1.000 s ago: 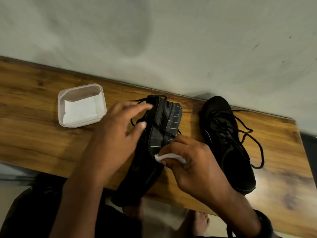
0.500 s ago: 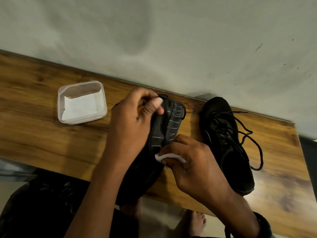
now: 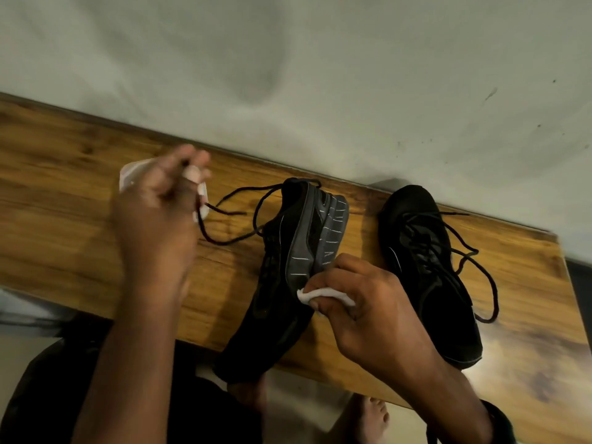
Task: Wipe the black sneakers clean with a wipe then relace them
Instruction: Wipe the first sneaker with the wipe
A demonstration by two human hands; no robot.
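- Head view: one black sneaker point(image 3: 282, 299) lies on its side mid-surface, grey sole turned toward the right, one end hanging past the near edge of the wooden surface point(image 3: 64, 219).
- Second sneaker point(image 3: 429, 277) sits upright just beside it on the right, its laces loose.
- My right hand point(image 3: 378, 318) pinches a folded white wipe point(image 3: 323, 294) against the tipped sneaker's sole.
- My left hand point(image 3: 157, 203) is blurred, its fingers curled; it looks to be pinching the lace point(image 3: 230, 241), which trails slack back to the tipped sneaker.
- A white tub point(image 3: 128, 174) is mostly hidden behind that hand.
- Handling, my read: the sneaker is light, with a soft upper and a firm sole, so I would brace it by the sole edge or heel.
- The lace is limp and best taken near its tip.
- The wipe is flimsy, so keep it bunched.
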